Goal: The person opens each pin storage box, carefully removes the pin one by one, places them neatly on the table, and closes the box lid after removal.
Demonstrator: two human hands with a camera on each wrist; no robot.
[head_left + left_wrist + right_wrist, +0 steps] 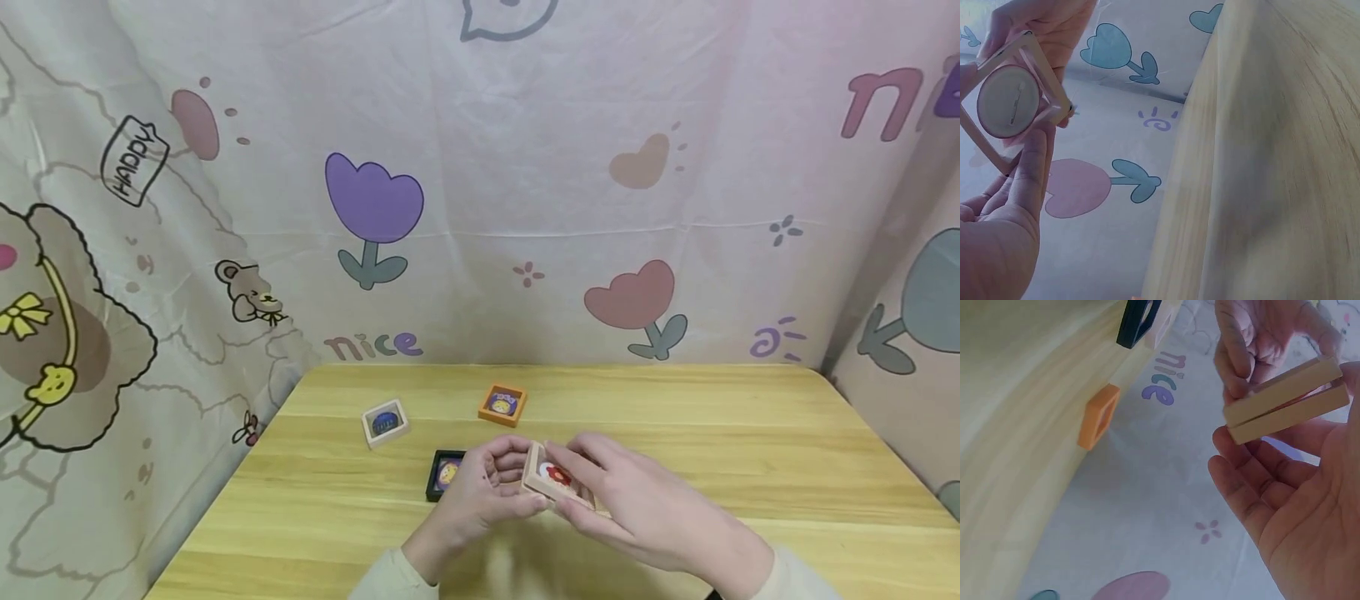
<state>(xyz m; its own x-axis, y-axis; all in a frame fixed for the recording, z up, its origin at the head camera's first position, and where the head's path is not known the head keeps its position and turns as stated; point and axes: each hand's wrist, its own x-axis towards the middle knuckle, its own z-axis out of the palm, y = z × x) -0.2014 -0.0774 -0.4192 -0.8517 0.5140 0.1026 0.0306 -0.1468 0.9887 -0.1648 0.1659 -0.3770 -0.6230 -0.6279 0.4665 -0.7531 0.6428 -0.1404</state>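
Note:
Both hands hold a small light-wood display frame (537, 477) above the table. My left hand (468, 504) pinches its left side between thumb and fingers. My right hand (648, 508) grips it from the right, with fingers over the top face and thumb along the near edge. A round pin badge (557, 474) with a red flower sits behind the clear window. The left wrist view shows the badge's white back (1009, 101) with its metal pin. In the right wrist view the frame's two halves (1291, 414) lie together with a narrow, wedge-shaped gap.
On the wooden table (315, 517), a black frame (433, 479) lies partly hidden behind my left hand. Farther back are a pale frame (368, 429) with a dark blue badge and an orange frame (503, 419) with a yellow-faced badge. A printed curtain (495, 167) hangs behind the table.

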